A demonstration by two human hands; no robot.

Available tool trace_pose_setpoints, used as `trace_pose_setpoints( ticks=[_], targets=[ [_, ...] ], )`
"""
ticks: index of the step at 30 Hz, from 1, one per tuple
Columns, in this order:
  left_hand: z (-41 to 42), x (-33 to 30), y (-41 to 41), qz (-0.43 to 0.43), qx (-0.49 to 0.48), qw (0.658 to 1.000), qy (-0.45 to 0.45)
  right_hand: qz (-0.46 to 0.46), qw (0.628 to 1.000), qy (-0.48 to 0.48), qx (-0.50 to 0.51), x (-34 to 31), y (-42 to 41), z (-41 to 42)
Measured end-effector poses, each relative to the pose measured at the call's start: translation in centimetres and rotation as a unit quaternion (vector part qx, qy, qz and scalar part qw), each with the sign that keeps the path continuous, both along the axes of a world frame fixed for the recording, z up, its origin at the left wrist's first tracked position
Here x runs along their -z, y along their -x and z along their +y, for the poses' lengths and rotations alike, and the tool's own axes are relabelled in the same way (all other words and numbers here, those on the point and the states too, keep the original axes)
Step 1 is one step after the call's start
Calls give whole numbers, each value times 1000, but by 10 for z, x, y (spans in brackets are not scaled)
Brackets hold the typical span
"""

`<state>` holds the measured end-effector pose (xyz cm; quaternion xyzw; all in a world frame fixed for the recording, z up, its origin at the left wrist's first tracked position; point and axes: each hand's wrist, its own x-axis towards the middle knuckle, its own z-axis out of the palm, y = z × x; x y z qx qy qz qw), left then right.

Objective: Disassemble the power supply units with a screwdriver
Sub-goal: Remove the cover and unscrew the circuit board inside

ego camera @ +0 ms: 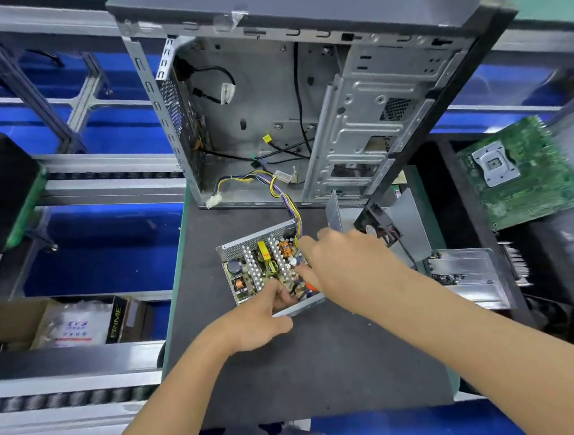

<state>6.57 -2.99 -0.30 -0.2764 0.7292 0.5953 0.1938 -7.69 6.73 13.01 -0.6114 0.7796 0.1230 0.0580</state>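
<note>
An opened power supply unit (248, 271) lies on the dark mat (308, 370), its circuit board, heatsinks and coils exposed. A bundle of coloured wires (285, 196) runs from it into the empty computer case (270, 108) behind. My left hand (262, 318) rests on the unit's near edge, fingers pressing on the board. My right hand (347, 264) is over the unit's right side, closed around a screwdriver whose orange handle (311, 287) peeks out below the palm. The tip is hidden.
The removed metal cover with fan (393, 229) stands right of the unit. A metal drive (461, 272) and a green motherboard (522, 171) lie at the right. A cardboard box (77, 323) sits low on the left, beside conveyor rails (104, 183).
</note>
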Motion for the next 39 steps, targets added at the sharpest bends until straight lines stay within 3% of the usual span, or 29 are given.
trace_pose_setpoints(
  ticks=[7,11,17,20,27,33,36,39],
  targets=[
    [1,2,0,4,-14,1000,-9,-86,995,19,-44,1,6,9],
    [0,2,0,4,-9,1000,-5,-126,991,41,10,-1,7,12],
    [1,2,0,10,-15,1000,-16,26,984,128,122,3,-1,19],
    [1,1,-1,11,-21,1000,-14,24,991,96,93,2,7,15],
    [3,-5,0,8,-35,999,-22,-144,986,64,49,-8,-1,10],
    [5,-1,-1,49,-59,997,-12,54,995,71,53,-8,1,15],
    [7,-7,-1,69,-77,995,-16,21,997,67,-30,-5,5,16],
    [3,-22,-1,120,-124,985,-6,-23,998,40,-50,-8,7,16]
  ],
)
